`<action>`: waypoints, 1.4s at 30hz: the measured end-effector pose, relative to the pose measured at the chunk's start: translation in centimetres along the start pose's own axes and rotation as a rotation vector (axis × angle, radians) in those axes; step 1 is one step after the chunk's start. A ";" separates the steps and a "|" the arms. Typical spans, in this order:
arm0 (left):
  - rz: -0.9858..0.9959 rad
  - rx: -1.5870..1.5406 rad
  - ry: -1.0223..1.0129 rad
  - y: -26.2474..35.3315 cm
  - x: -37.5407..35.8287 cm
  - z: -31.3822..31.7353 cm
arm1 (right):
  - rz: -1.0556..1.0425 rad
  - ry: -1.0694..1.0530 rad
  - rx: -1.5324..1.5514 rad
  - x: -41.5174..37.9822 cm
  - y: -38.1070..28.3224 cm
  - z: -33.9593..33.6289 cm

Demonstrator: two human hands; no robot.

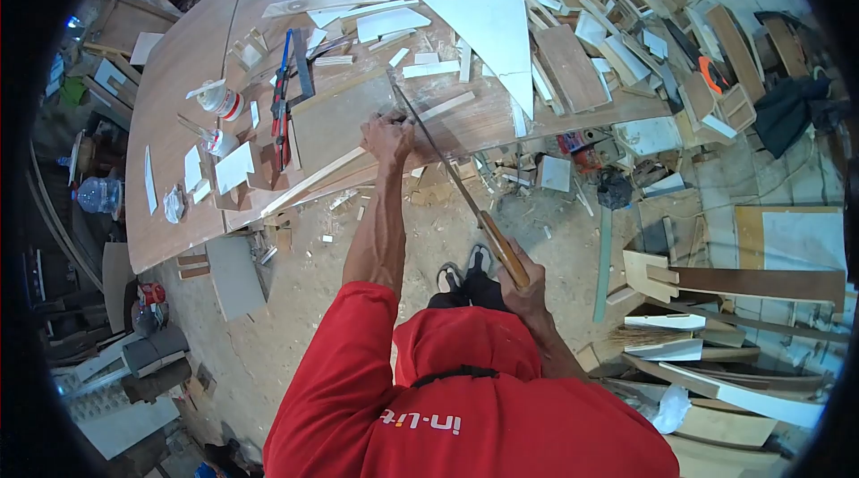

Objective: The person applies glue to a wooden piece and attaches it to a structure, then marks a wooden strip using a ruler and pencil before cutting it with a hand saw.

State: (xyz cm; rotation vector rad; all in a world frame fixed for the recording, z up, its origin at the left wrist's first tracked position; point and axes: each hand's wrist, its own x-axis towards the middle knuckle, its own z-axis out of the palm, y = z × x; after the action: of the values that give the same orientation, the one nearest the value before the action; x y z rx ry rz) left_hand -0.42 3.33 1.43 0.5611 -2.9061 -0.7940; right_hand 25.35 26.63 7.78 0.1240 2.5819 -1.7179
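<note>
My right hand is wrapped round the wooden handle of a hand saw. The saw's long narrow blade slants up and left to the table's edge, its far end beside my left hand. My left hand presses down, fingers bent, near a long pale wood strip on the table. What its fingers grip is too small to make out. A flat board lies just left of that hand. Red and black clamps lie farther left.
White triangular panel and wood offcuts lie across the table's far side. A white tub and a glue pot stand at left. Wood scraps are piled at right; more boards lie lower right.
</note>
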 end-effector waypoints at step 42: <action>0.211 -0.054 0.094 -1.5 -0.7 0.5 | -0.113 0.078 -0.009 1.3 0.3 3.0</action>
State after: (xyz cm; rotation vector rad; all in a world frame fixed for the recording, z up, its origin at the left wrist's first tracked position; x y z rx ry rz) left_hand 0.67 2.60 0.29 0.2733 -2.7886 -0.7907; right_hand 24.08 24.06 6.28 0.0467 2.7013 -1.7713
